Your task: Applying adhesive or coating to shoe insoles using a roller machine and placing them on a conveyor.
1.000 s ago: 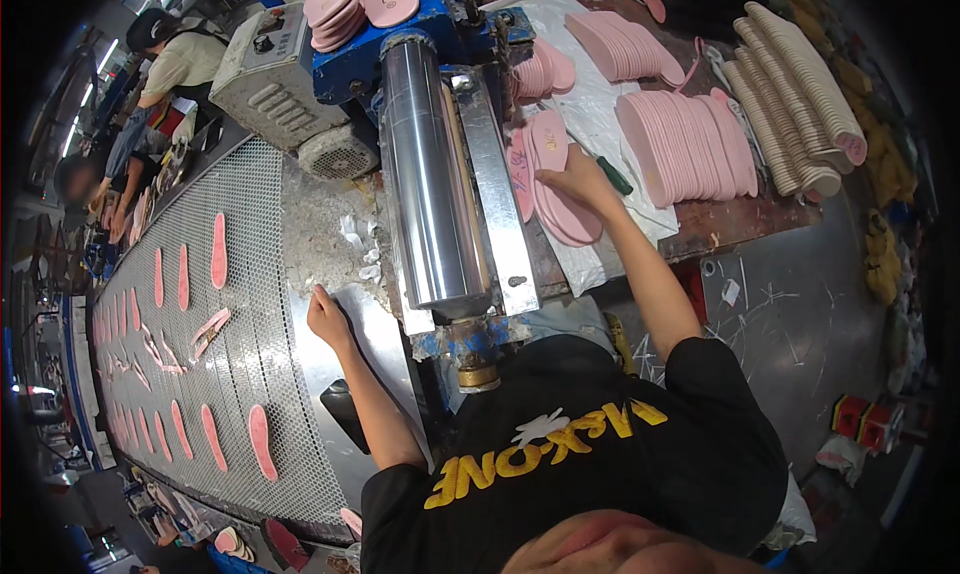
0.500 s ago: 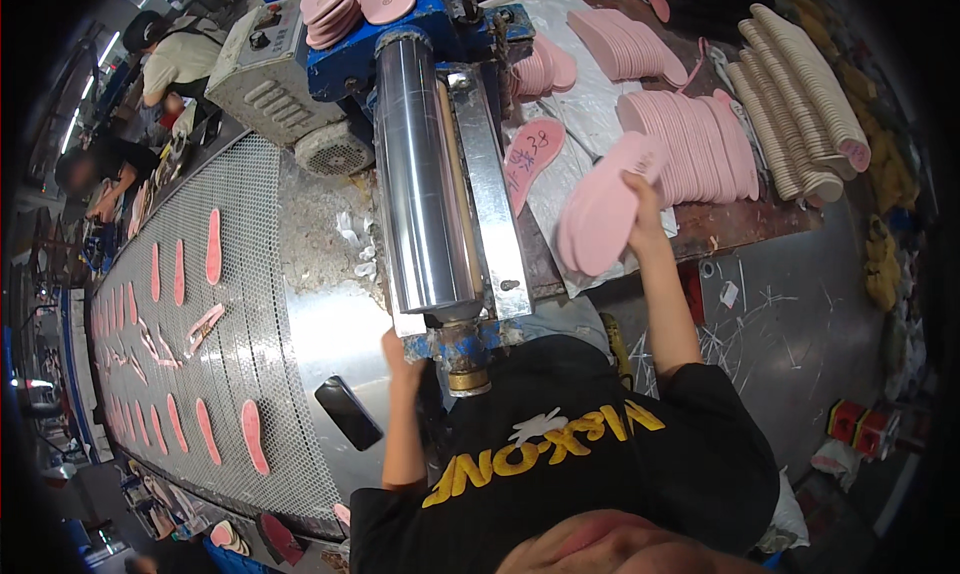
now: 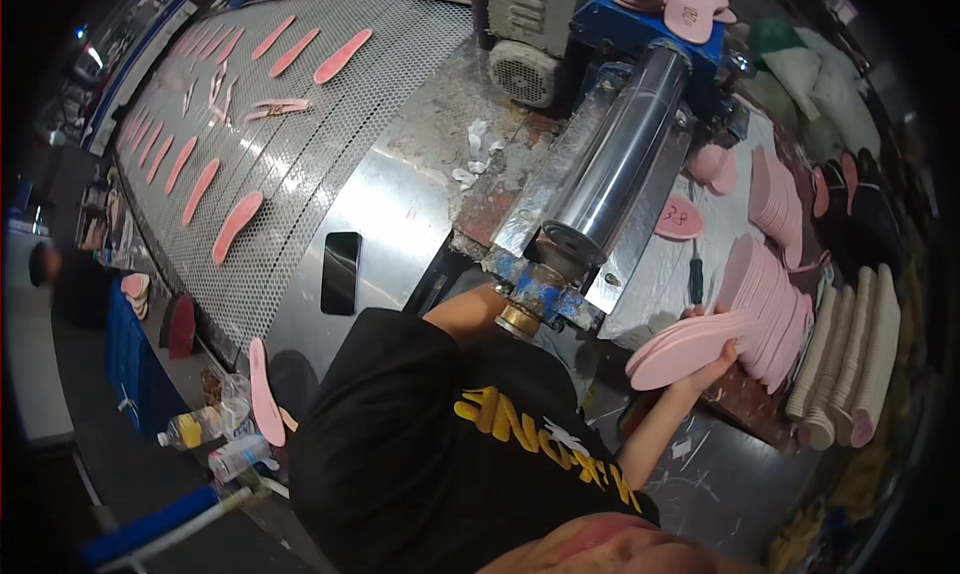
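Observation:
My right hand [image 3: 714, 368] grips a small stack of pink insoles [image 3: 675, 356], thumb and fingers closed round its edge. The stack lies tilted, close to a long row of more pink insoles [image 3: 765, 309] on the bench. My left hand [image 3: 487, 302] reaches in beside the near end of a machine with a shiny steel roller [image 3: 622, 159]. The machine's blue-painted end frame [image 3: 545, 292] hides its fingers, so what they touch does not show. A single pink insole [image 3: 680, 219] with dark handwriting lies right of the roller.
Left of the machine, a mesh conveyor [image 3: 330, 124] carries several spaced pink insoles. A black phone [image 3: 341, 274] lies on the metal plate beside it. Beige insole stacks [image 3: 845, 359] stand at the far right, and a dark-handled tool [image 3: 696, 279] lies near the pink row.
My view has swung left, so the machine and bench appear farther right. The insole stack in my right hand has gone from steeply tilted to flatter. My left hand stays by the roller's end.

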Action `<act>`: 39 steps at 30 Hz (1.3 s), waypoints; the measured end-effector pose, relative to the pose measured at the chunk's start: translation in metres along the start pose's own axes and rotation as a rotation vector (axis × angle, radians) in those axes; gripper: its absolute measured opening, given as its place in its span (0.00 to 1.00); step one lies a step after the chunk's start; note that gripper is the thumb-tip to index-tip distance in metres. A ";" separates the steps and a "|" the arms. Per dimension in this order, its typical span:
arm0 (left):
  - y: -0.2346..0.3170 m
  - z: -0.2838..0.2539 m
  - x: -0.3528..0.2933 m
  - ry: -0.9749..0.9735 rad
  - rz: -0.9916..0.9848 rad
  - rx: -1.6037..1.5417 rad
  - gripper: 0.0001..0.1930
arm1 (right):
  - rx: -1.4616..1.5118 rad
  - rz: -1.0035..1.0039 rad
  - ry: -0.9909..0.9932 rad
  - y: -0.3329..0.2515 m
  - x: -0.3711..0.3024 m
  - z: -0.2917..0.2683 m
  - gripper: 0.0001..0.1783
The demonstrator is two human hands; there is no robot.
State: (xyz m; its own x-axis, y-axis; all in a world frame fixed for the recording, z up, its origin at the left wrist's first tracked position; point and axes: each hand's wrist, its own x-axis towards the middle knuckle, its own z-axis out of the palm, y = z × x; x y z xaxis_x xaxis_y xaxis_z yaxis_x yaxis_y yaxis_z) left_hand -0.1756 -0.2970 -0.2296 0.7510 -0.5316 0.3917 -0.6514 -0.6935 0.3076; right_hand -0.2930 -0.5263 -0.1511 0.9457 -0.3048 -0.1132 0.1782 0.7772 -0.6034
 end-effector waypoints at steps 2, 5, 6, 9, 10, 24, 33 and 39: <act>-0.002 0.002 0.009 -0.002 -0.022 -0.001 0.23 | -0.120 -0.002 0.098 -0.006 -0.002 0.004 0.33; -0.006 0.008 0.024 -0.010 -0.041 -0.008 0.24 | -0.151 0.010 0.150 -0.009 -0.006 0.006 0.32; -0.007 0.011 0.031 -0.021 -0.048 -0.011 0.24 | -0.204 0.042 0.211 -0.010 -0.008 0.006 0.32; -0.005 0.014 0.052 -0.021 -0.073 -0.035 0.24 | -0.189 -0.041 0.419 -0.008 -0.011 0.007 0.30; -0.002 0.014 0.060 -0.025 -0.088 -0.047 0.24 | -0.133 -0.115 0.478 -0.009 -0.012 0.008 0.28; 0.078 -0.015 0.036 -0.448 -0.303 -1.948 0.30 | 0.549 -0.095 0.349 0.029 -0.027 0.052 0.24; 0.092 -0.024 0.042 -0.263 -0.611 -2.184 0.24 | 0.394 0.433 0.305 0.065 -0.070 0.068 0.11; 0.066 -0.026 0.039 -0.311 -0.516 -1.765 0.17 | -0.878 -0.190 0.238 0.023 -0.110 0.069 0.04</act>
State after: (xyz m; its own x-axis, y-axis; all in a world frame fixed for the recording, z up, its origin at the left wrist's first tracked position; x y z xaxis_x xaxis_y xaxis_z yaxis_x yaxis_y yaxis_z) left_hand -0.1926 -0.3507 -0.1714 0.7433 -0.6597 -0.1109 0.4257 0.3387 0.8391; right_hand -0.3747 -0.4371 -0.0980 0.8236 -0.5648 -0.0512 -0.0368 0.0369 -0.9986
